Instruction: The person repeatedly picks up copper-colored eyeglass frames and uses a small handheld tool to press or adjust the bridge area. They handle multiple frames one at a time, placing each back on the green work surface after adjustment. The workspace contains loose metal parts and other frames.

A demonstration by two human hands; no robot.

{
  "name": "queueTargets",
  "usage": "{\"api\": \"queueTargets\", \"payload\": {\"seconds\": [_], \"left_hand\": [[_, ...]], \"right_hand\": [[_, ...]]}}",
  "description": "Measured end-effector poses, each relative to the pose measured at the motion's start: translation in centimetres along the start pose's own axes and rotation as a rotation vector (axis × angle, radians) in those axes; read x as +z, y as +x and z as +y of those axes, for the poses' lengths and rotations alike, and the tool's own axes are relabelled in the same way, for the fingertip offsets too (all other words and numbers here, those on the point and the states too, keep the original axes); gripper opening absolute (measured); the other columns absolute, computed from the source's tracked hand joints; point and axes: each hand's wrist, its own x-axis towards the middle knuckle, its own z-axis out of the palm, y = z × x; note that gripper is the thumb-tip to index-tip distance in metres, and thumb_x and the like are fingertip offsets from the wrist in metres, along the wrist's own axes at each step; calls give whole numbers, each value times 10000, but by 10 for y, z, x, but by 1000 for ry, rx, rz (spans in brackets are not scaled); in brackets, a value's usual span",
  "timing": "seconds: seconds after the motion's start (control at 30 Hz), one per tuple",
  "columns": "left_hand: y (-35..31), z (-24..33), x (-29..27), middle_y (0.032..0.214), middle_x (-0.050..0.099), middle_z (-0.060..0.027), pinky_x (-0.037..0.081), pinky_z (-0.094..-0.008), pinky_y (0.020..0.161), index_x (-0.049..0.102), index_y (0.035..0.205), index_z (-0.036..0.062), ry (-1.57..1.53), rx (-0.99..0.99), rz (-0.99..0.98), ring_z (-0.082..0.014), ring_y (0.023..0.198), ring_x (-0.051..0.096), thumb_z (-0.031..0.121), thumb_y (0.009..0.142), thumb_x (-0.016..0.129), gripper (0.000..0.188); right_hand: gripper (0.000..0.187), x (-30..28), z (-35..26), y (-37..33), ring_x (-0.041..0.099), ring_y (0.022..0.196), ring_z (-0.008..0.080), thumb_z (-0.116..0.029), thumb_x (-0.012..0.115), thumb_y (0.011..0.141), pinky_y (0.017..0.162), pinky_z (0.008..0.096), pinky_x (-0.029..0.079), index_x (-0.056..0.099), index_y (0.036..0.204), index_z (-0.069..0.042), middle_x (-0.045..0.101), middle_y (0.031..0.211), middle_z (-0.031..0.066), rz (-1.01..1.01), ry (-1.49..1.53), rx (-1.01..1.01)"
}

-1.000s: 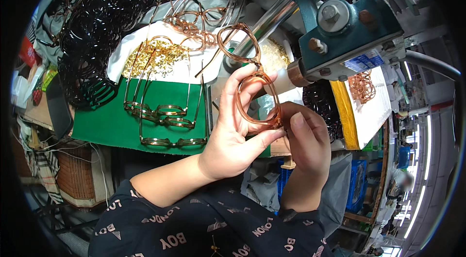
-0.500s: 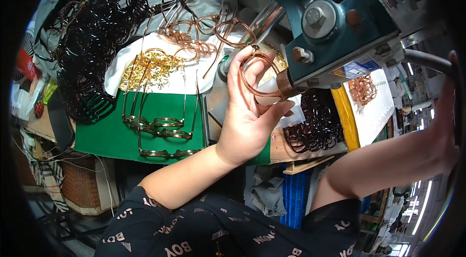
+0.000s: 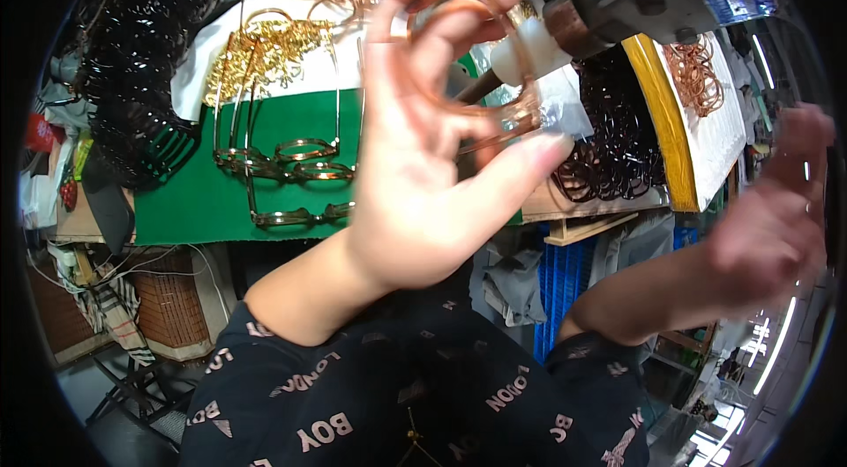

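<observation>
My left hand (image 3: 413,189) is raised in the middle with fingers and thumb closed round a brown translucent eyeglass frame (image 3: 530,83). The frame's round rim stands just in front of a white cylindrical block and the copper-coloured tip (image 3: 567,24) of a green press (image 3: 648,4). From this angle I cannot tell whether the frame touches the block. My right hand (image 3: 768,220) is smeared by motion at the far right, and its grip is unclear. Eyeglass frames with temples (image 3: 296,169) lie on a green mat (image 3: 185,216) left of my left hand.
Small gold-coloured parts (image 3: 275,57) lie heaped on white sheeting. A large pile of glossy black frames (image 3: 132,52) fills the left. Dark frames (image 3: 613,136) lie right of my left hand, beside a yellow-edged (image 3: 668,127) white stack bearing brown frames (image 3: 695,77).
My left hand and its frame have come nearer and away from the press tip. The right hand has dropped from the lever side at the right edge. The whole view has shifted.
</observation>
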Motion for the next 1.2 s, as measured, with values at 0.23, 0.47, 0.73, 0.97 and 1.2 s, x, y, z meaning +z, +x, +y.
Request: {"api": "queueTargets", "payload": {"seconds": [0.23,0.47,0.73,0.97,1.2], "left_hand": [[-27,47,-32,1181,479,-231,389,-167,389,216,1366,48,340,78,-7,-122,462,490,63,693,582,766],[-72,28,-80,1081,543,-247,489,-266,574,330,1252,86,907,303,-376,-225,715,592,-80,729,560,595],[-64,30,-145,1028,609,-162,489,-344,678,519,1111,24,1459,360,-414,-292,810,619,-108,646,548,485],[-59,69,-96,922,556,-129,484,-339,716,429,1205,75,821,-4,-359,-231,792,584,-68,723,602,531],[-36,61,-47,774,587,-86,473,-285,534,572,911,19,19,-344,-797,-225,641,587,100,741,705,230]], "right_hand": [[66,15,64,-183,510,613,61,-61,612,815,573,218,421,590,862,-22,577,698,4,-568,-182,1185],[59,35,74,-178,576,655,263,-48,571,806,611,328,458,572,844,-3,588,737,138,-643,-461,829],[45,34,74,-171,566,754,357,-35,556,802,665,405,454,554,817,8,578,774,195,-796,-571,626],[51,32,79,-174,560,725,363,-18,575,785,643,390,448,559,826,8,573,769,196,-829,-586,570],[46,26,75,-169,568,693,356,-25,566,783,631,382,460,540,801,8,562,742,193,-884,-638,531]]}}
